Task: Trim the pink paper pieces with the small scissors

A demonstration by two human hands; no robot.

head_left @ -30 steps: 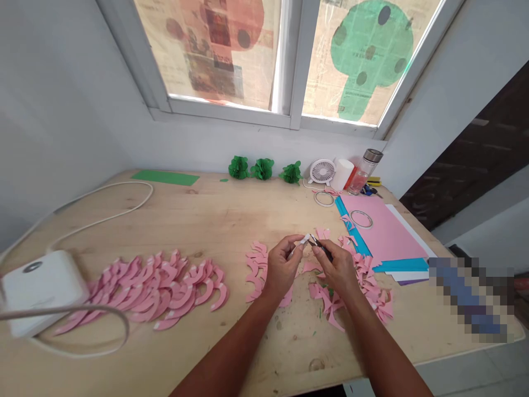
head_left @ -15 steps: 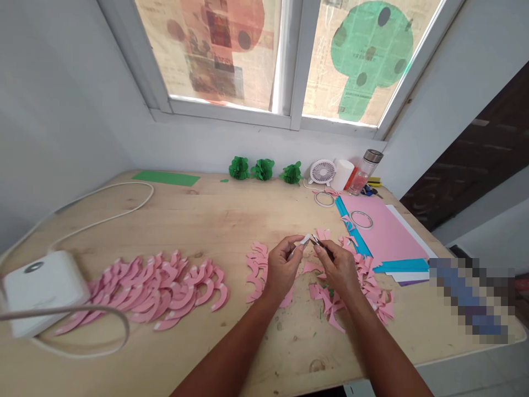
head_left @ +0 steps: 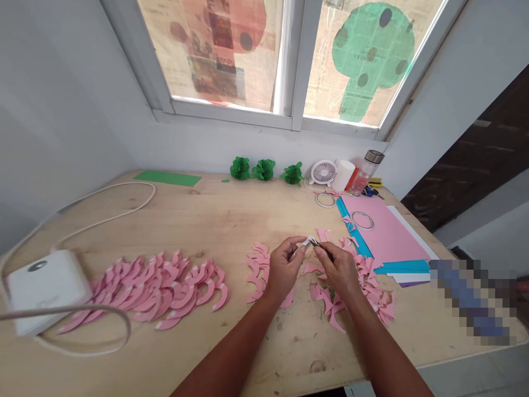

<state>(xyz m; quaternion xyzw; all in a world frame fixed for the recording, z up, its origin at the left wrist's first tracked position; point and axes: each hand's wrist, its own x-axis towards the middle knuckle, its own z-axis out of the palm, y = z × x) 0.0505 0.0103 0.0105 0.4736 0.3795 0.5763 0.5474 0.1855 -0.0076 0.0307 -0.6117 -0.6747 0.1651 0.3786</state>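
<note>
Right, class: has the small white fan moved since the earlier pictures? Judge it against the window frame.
No. The fan keeps its place below the window frame, neither left nor right; the whole view has shifted slightly with the camera.

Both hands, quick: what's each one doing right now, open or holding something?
Left hand: closed, pinching a small whitish piece, material unclear.
Right hand: closed, holding a dark-handled tool, probably small scissors.

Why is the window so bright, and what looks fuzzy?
Head view: light shines through the window, glaring along its bottom; same view: near cable looks soft, blocky squares at right, left hand and right hand look clearer.
</note>
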